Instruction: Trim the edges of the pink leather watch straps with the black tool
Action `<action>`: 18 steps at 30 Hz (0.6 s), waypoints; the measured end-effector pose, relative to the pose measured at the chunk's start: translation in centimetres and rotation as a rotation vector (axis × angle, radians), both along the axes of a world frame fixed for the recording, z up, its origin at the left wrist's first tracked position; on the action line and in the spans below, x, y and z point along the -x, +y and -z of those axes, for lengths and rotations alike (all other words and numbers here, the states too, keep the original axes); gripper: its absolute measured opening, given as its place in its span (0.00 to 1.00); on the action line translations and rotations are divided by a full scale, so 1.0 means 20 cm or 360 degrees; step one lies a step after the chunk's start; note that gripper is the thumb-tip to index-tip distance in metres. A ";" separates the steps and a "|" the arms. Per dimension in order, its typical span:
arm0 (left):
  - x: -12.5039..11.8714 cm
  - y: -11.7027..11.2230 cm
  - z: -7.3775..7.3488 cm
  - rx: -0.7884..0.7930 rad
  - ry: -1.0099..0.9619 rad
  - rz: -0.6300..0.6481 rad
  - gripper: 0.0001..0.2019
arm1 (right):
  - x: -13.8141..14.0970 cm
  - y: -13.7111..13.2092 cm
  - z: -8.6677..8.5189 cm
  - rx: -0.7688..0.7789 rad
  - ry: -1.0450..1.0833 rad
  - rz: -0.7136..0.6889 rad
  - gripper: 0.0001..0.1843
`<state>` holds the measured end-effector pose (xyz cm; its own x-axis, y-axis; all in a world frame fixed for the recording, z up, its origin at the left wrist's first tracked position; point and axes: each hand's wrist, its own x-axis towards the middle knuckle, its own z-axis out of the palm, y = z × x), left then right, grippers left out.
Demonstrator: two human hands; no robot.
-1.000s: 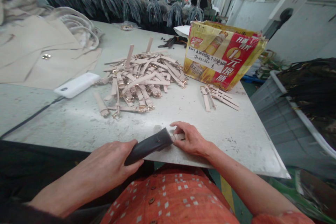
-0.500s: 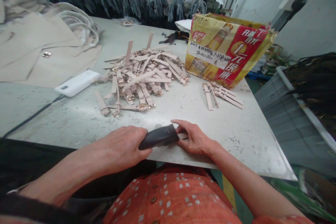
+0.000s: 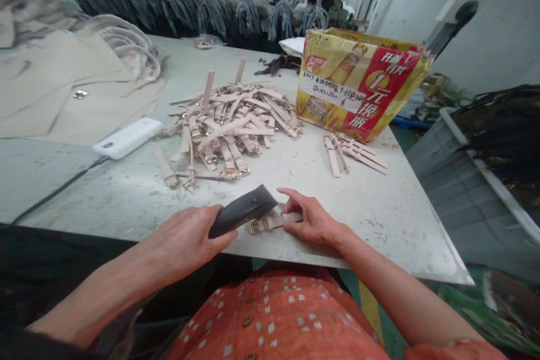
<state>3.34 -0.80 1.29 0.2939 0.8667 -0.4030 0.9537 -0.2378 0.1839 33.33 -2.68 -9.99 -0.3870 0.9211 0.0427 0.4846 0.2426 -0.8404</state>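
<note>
My left hand (image 3: pixel 192 242) is closed around a dark grey, flat-ended block-like object (image 3: pixel 242 211) whose exact kind I cannot make out. It is tilted, its far end raised up to the right. My right hand (image 3: pixel 314 222) pinches a beige buckle strap (image 3: pixel 275 221) between thumb and fingers near the table's front edge. The strap lies level, with its gold buckle (image 3: pixel 255 227) pointing left, just below the dark object. Farther back lies a heap of similar beige buckle straps (image 3: pixel 236 124). Several more straps (image 3: pixel 356 153) form a small group at the right.
A yellow and red cardboard box (image 3: pixel 363 84) stands at the back right of the table (image 3: pixel 295 169). At left are a white corded device (image 3: pixel 129 138) and beige sheets (image 3: pixel 88 67). A grey bin (image 3: pixel 468 197) with dark material stands beyond the table's right edge.
My left hand has drawn the dark object left and tilted its far end up, so the strap and its buckle now show. My right hand stays in nearly the same place.
</note>
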 end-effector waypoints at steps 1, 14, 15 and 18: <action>0.02 0.00 -0.01 0.0028 0.0011 0.0000 0.19 | 0.00 0.00 0.00 0.0000 0.0007 0.0004 0.54; -0.10 -0.03 0.02 0.0059 -0.0044 0.0126 0.14 | 0.00 0.00 0.01 -0.0055 -0.0019 0.0028 0.49; -0.11 -0.03 0.02 0.0048 -0.0052 0.0093 0.14 | 0.00 0.00 0.01 -0.0058 -0.0037 0.0032 0.49; -0.12 -0.04 0.03 0.0040 -0.0113 0.0030 0.13 | 0.00 0.00 0.01 -0.0065 -0.0078 0.0058 0.52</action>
<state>5.81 -1.57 0.60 0.3389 0.8505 -0.4022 0.9334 -0.2503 0.2571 33.36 -2.65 -10.10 -0.3559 0.9324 0.0626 0.5342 0.2579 -0.8050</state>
